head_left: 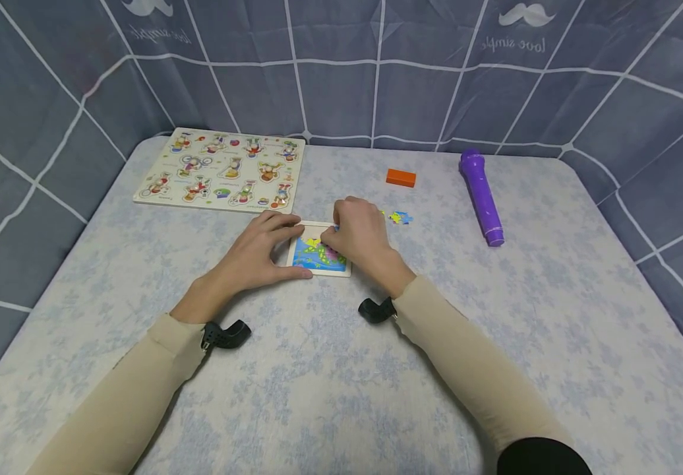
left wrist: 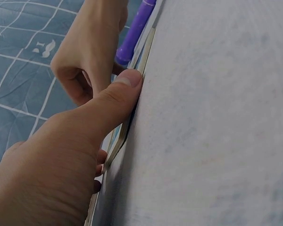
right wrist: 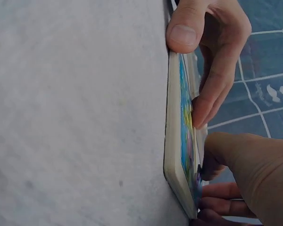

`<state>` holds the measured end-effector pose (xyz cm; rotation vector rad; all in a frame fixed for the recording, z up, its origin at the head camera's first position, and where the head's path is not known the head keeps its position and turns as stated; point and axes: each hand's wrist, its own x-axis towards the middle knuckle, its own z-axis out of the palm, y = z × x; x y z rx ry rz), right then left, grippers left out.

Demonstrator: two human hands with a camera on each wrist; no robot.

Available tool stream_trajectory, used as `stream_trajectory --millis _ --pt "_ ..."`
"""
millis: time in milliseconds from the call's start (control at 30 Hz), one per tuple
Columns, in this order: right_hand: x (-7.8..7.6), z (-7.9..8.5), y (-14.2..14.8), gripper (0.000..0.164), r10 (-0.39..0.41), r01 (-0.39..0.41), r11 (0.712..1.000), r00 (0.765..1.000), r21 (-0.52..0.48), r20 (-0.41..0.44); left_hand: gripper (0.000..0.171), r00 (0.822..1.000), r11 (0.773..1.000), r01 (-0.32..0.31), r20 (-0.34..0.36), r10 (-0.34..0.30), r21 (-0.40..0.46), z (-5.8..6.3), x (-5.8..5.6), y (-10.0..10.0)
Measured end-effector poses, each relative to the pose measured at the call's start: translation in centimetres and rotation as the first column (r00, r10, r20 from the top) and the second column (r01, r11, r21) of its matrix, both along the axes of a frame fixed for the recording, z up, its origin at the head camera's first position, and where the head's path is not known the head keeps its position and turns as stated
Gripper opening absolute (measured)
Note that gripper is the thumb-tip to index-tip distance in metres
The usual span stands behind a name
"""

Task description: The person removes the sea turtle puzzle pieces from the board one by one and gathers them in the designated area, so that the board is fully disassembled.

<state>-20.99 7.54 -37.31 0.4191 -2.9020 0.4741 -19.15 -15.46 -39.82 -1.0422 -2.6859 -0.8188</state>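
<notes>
1. Head view: the left hand (head_left: 258, 254) grasps the puzzle tray (head_left: 313, 231) by its edges, with the thumb laid along the near one; the tray lies on the tablecloth (head_left: 294, 369)
2. The right hand (head_left: 360, 229) bends its fingers close together over the right part of the tray; whether they pinch a piece, I cannot tell
3. These fingers cover part of the colourful picture, and the loose pieces (head_left: 401, 218) beyond are too small to make out well
4. The tray seems of pale wood, with rounded corners; the orange block (head_left: 401, 178) is rectangular, the tablecloth mottled with blue
</notes>
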Motion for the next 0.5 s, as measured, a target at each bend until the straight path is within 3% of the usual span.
stream_trajectory --millis 367,500 --pt "0.04 -0.50 0.41 0.017 0.005 -0.006 1.000 0.999 -0.028 -0.035 0.085 1.000 1.000 -0.002 -0.007 0.002 -0.001 -0.09 -0.08 -0.03" --pt "0.00 -0.46 0.27 0.011 0.009 -0.010 1.000 0.999 -0.024 -0.033 0.086 1.000 1.000 -0.002 -0.010 0.002 0.003 -0.08 -0.10 -0.05"
